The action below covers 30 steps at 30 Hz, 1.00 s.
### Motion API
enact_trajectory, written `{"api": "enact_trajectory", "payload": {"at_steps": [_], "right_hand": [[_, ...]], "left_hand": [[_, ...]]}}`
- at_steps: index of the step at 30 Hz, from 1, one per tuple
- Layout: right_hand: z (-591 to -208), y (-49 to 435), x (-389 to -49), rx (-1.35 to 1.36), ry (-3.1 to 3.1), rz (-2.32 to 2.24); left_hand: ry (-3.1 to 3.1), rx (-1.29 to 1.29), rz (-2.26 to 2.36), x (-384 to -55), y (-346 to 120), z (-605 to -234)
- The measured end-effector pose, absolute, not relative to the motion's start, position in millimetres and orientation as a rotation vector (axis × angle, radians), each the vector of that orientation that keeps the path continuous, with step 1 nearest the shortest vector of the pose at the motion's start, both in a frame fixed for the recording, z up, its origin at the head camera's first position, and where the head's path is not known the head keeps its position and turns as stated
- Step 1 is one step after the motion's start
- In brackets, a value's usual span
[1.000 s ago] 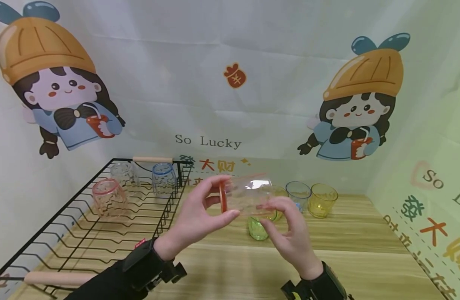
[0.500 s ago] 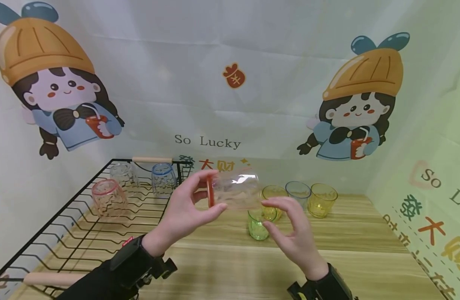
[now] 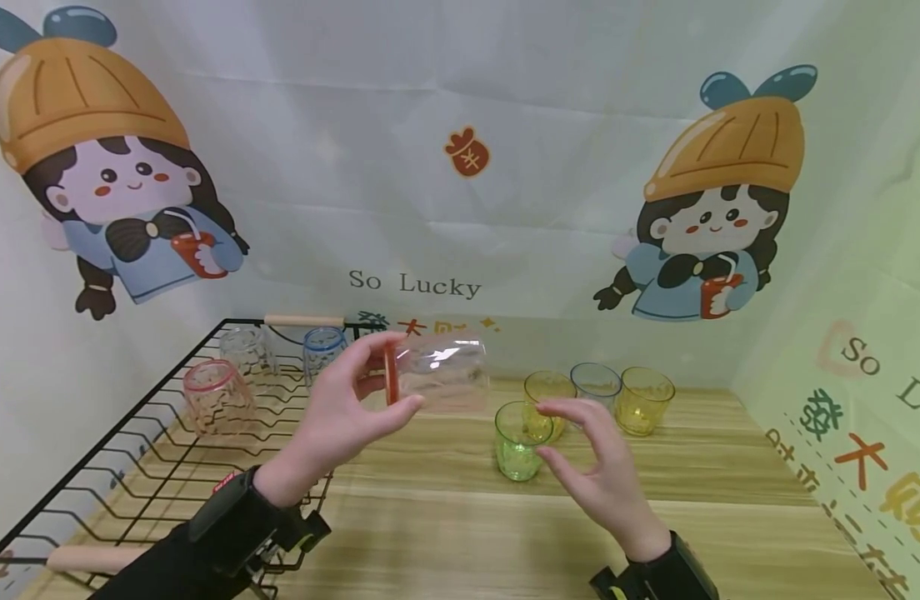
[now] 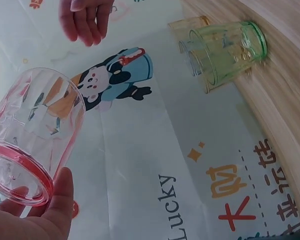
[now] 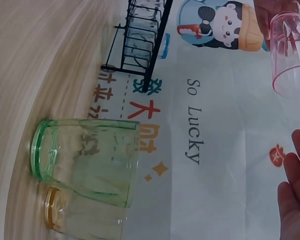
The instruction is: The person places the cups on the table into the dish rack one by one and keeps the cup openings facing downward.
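My left hand (image 3: 340, 412) grips a clear pink glass tumbler (image 3: 448, 375) around its thick red base. The tumbler lies on its side in the air, its mouth turned right. In the left wrist view, thumb and fingers wrap the tumbler's base (image 4: 20, 172). To the right, my right hand (image 3: 602, 479) is held up with fingers and thumb curved apart and nothing between them. Just left of it, a green glass (image 3: 518, 450) stands upright on the wooden table, apart from the fingers.
On the left, a black wire rack (image 3: 133, 529) with wooden handles bears upside-down glasses: pink (image 3: 218, 400), clear (image 3: 248, 358) and blue (image 3: 321, 354). Behind the green glass stand a yellow glass (image 3: 542, 387), a blue-rimmed glass (image 3: 597, 382) and another yellow glass (image 3: 645, 408). A printed cloth (image 3: 550, 208) hangs behind.
My left hand has carried the pink tumbler left toward the rack. The right hand, at the tumbler's rim a second ago, has come away from it and shifted slightly right.
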State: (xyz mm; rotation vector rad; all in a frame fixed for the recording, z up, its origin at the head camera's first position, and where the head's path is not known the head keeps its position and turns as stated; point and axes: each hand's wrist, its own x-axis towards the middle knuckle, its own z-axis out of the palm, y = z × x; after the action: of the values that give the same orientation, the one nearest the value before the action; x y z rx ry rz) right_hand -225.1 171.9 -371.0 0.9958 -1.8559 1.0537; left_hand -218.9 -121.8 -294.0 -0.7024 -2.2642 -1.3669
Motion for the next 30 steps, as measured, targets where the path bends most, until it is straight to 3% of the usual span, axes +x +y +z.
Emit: {"api": "enact_trajectory", "payload": {"at_steps": [30], "right_hand": [[-387.8,200.3,-233.6,0.85,-2.038,1.002]], "left_hand": [[-2.434,-0.357,-1.185,-237.5,-170.6,-281.4]]}}
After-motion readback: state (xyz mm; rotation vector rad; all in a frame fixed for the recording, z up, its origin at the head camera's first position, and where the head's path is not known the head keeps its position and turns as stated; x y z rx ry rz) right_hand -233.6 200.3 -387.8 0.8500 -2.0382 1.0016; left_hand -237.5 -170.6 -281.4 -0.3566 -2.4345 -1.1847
